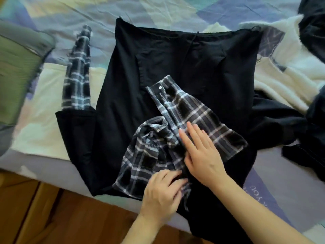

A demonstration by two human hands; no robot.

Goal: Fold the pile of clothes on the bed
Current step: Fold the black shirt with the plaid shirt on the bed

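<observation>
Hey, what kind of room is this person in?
Most likely a bedroom: clothes are spread over a bed with a patchwork cover, a pillow lies at its left, and a wooden floor shows beside it.

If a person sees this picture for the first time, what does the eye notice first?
Probably the plaid shirt, bunched at the centre on a spread black garment. The right hand presses it flat, while the left hand pinches its near edge.
</observation>
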